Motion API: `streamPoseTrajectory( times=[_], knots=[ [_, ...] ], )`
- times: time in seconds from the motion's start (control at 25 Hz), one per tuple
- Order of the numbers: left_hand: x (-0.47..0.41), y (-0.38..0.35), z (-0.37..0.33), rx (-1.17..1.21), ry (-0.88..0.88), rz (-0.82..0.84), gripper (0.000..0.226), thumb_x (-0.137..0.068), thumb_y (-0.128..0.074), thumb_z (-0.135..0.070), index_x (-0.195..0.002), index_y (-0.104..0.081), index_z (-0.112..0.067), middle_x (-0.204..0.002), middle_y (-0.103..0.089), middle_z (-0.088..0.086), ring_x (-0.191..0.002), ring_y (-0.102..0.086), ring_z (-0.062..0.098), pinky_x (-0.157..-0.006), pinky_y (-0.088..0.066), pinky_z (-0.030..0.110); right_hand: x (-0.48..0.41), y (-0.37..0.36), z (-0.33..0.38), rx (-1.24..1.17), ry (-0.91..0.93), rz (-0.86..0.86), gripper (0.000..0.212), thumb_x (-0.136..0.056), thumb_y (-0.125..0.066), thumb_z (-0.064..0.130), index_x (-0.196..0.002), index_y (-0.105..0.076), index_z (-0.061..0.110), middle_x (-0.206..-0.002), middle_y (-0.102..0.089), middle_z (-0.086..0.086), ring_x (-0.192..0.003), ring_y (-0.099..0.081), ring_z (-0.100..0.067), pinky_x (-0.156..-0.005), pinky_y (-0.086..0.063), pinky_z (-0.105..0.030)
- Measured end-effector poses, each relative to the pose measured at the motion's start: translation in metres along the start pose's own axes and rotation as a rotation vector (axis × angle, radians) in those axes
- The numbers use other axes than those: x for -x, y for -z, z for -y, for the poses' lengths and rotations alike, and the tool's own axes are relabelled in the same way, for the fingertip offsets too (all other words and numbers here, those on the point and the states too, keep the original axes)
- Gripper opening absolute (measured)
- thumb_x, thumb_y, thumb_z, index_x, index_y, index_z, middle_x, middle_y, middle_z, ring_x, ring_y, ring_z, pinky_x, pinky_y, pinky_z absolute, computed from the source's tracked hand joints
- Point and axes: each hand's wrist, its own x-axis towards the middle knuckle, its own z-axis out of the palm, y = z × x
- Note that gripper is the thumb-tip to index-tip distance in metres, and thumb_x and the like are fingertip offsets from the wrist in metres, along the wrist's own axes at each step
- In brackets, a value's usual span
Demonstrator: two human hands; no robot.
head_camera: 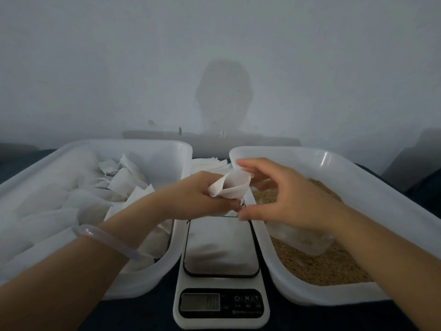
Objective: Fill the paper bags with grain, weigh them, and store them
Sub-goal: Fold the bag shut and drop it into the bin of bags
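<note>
Plain grey-white wall (119, 56) at the back, smooth and matte, with a soft head-shaped shadow on it. Below that is a dark tabletop (143, 316).

On the left there's a rounded white plastic tub (164, 151) piled with small white paper packets (124, 185), crinkly and lying every which way. On the right sits a matching translucent white plastic tub (334, 155) with a bed of tan, gritty grain (322, 266), and a clear plastic scoop (298, 237) lying on its side in it. Between the two tubs is a white digital kitchen scale (220, 247) with a shiny, rounded-rectangle metal platform; the display near the front is too dim to read. Behind the scale there's a fanned stack of flat white paper sheets or bags (210, 164); I can't tell which.

The task's thing right now is a small white paper bag (230, 187), held above the far end of the scale. Its mouth is puffed open into a soft cone and points toward the grain tub. The left hand (202, 197) has its fingers wrapped tight round the bag's folded bottom, and there's a pale, glassy bangle (105, 240) on that wrist. The right hand (281, 197) is arched in a wide C beside the mouth. Its index tip is at the upper rim and its thumb is down by the left fingertips. Honestly I can't tell if it's actually pinching the paper or just touching it, since the middle fingers are blurred.
</note>
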Motion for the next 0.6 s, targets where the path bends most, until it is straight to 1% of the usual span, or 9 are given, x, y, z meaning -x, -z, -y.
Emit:
streamPoseTrajectory(
  times=[0.04,0.12,0.16,0.24,0.28,0.36,0.4,0.48,0.6],
  knots=[
    [0.002,0.0,0.002,0.01,0.011,0.016,0.021,-0.088,-0.06,-0.004,-0.079,-0.065,-0.022,-0.071,-0.066,-0.018,-0.067,-0.059,-0.004,-0.062,-0.046,0.013,-0.01,-0.012,0.005,-0.015,0.06,-0.038,0.047,-0.066,-0.077,0.052,-0.105,-0.052,0.058,-0.107,-0.058,0.029,-0.1,-0.056,0.008,-0.079,-0.048,-0.013],
    [0.005,-0.001,0.005,0.03,0.039,0.028,0.016,-0.086,-0.063,-0.008,-0.083,-0.068,-0.023,-0.079,-0.07,-0.01,-0.071,-0.063,0.002,-0.063,-0.051,0.018,-0.024,-0.028,0.009,-0.046,0.147,-0.141,0.017,-0.076,-0.076,0.028,-0.088,-0.068,0.035,-0.093,-0.064,0.012,-0.084,-0.06,-0.005,-0.072,-0.05,-0.025],
    [0.006,0.0,0.007,0.019,0.042,0.013,0.014,-0.084,-0.067,-0.012,-0.082,-0.069,-0.026,-0.08,-0.07,-0.01,-0.072,-0.064,0.004,-0.063,-0.051,0.018,-0.027,-0.031,0.008,-0.049,0.151,-0.173,0.007,-0.077,-0.075,0.025,-0.083,-0.07,0.025,-0.09,-0.064,0.008,-0.08,-0.059,-0.006,-0.069,-0.049,-0.025],
    [0.007,0.003,0.012,-0.05,0.048,-0.045,0.017,-0.073,-0.077,-0.021,-0.074,-0.065,-0.033,-0.073,-0.066,-0.018,-0.069,-0.06,-0.004,-0.06,-0.044,0.011,-0.03,-0.035,0.003,-0.02,0.133,-0.189,0.013,-0.074,-0.076,0.031,-0.078,-0.071,0.02,-0.088,-0.064,0.01,-0.078,-0.057,-0.004,-0.066,-0.046,-0.019],
    [0.007,0.004,0.014,-0.093,0.072,-0.083,0.019,-0.068,-0.081,-0.027,-0.075,-0.065,-0.034,-0.072,-0.065,-0.018,-0.069,-0.059,-0.004,-0.061,-0.043,0.011,-0.029,-0.037,0.0,0.008,0.109,-0.188,0.017,-0.071,-0.076,0.037,-0.075,-0.071,0.021,-0.085,-0.063,0.01,-0.077,-0.056,-0.003,-0.065,-0.043,-0.016],
    [0.006,0.006,0.019,-0.21,0.119,-0.159,0.024,-0.061,-0.084,-0.036,-0.077,-0.067,-0.03,-0.072,-0.064,-0.016,-0.07,-0.058,-0.002,-0.064,-0.043,0.014,-0.027,-0.041,-0.007,0.089,0.026,-0.164,0.032,-0.067,-0.072,0.049,-0.069,-0.067,0.017,-0.073,-0.061,0.003,-0.066,-0.052,-0.007,-0.058,-0.038,-0.017],
    [0.006,0.006,0.021,-0.266,0.122,-0.175,0.022,-0.061,-0.084,-0.038,-0.073,-0.067,-0.03,-0.068,-0.063,-0.018,-0.068,-0.056,-0.003,-0.061,-0.041,0.012,-0.026,-0.042,-0.009,0.115,-0.02,-0.139,0.038,-0.065,-0.07,0.054,-0.066,-0.065,0.017,-0.066,-0.058,0.001,-0.06,-0.049,-0.009,-0.054,-0.036,-0.016],
    [0.007,0.006,0.021,-0.327,0.099,-0.159,0.018,-0.066,-0.081,-0.038,-0.065,-0.063,-0.035,-0.06,-0.059,-0.026,-0.062,-0.053,-0.006,-0.057,-0.037,0.009,-0.024,-0.044,-0.011,0.136,-0.077,-0.078,0.04,-0.064,-0.07,0.059,-0.064,-0.062,0.02,-0.057,-0.054,0.004,-0.052,-0.047,-0.006,-0.051,-0.036,-0.011],
    [0.007,0.009,0.023,-0.344,0.072,-0.116,0.008,-0.073,-0.075,-0.033,-0.072,-0.067,-0.034,-0.062,-0.06,-0.028,-0.063,-0.054,-0.01,-0.059,-0.037,0.005,-0.025,-0.046,-0.013,0.192,-0.072,-0.038,0.04,-0.066,-0.073,0.056,-0.066,-0.063,0.017,-0.061,-0.057,0.0,-0.059,-0.05,-0.007,-0.054,-0.036,-0.01]
  ],
)
